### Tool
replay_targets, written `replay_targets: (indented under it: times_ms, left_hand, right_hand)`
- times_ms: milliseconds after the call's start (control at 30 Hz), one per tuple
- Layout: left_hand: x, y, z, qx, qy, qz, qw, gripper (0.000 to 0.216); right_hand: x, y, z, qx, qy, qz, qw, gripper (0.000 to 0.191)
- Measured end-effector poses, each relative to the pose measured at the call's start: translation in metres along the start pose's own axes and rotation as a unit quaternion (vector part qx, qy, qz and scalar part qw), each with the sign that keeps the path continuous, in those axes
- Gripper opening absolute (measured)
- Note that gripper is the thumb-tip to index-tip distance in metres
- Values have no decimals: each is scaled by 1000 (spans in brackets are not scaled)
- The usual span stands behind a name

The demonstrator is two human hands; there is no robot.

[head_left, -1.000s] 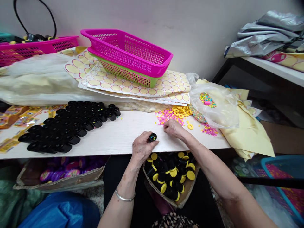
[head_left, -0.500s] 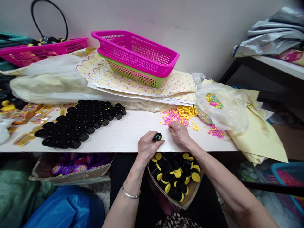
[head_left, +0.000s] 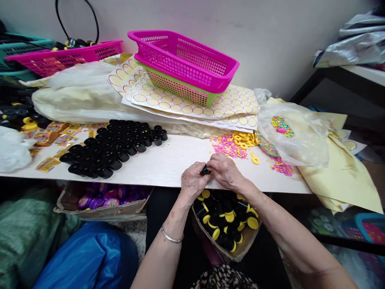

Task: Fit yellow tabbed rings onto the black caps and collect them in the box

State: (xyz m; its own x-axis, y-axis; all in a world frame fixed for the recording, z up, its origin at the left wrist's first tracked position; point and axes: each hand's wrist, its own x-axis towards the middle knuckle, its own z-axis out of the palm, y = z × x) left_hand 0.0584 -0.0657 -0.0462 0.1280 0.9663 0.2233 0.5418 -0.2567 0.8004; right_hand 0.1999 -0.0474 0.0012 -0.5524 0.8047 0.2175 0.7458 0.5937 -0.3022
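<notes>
My left hand [head_left: 194, 179] is closed around a small black container [head_left: 205, 170] at the table's front edge, its open mouth up with coloured bits showing inside. Over that mouth, my right hand [head_left: 225, 170] has its fingers pinched together; whatever they hold is hidden. Just beyond lies a loose pile of small pink pieces [head_left: 229, 147], with yellow ring-shaped pieces [head_left: 245, 139] beside it. Rows of upright black containers [head_left: 116, 149] stand to the left on the white table [head_left: 156, 166]. Below my hands, a cardboard box [head_left: 240, 255] holds black containers with yellow lids [head_left: 229, 216].
A magenta basket [head_left: 186, 60] sits in a green one [head_left: 180, 85] on sticker sheets [head_left: 168, 105]. To the right lie a clear bag [head_left: 303, 132] with coloured beads and yellow paper [head_left: 345, 180]. Another box [head_left: 120, 210] with purple items is under the table, near a blue bag [head_left: 90, 257].
My right hand has moved left from beside the pink pieces to the mouth of the black container. My left hand still holds it. The whole view has shifted slightly.
</notes>
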Motion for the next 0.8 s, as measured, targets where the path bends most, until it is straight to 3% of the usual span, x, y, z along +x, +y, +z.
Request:
replay_targets:
  times_ms: [300, 367, 467, 567, 667, 733, 800]
  left_hand:
    - [0, -2, 1, -2, 6, 11, 1000, 14]
    - [0, -2, 1, -2, 4, 16, 1000, 19]
    - [0, -1, 0, 10, 10, 16, 1000, 18]
    - [0, -1, 0, 7, 15, 24, 1000, 15]
    - [1, -1, 0, -3, 19, 24, 1000, 15]
    - [2, -3, 1, -2, 19, 18, 1000, 16]
    - [2, -5, 2, -3, 23, 9, 1000, 21]
  right_hand:
    - [5, -9, 5, -60, -32, -11, 998, 19]
    - [4, -9, 6, -23, -17, 9, 1000, 19]
    - [-4, 0, 6, 125, 39, 48, 990, 15]
    - [-25, 25, 5, 196, 160, 126, 959, 11]
    - [-49, 62, 3, 78, 276, 280, 916, 16]
    - [-62, 86, -1, -23, 276, 366, 889, 24]
    - [-70, 104, -5, -78, 214, 413, 882, 30]
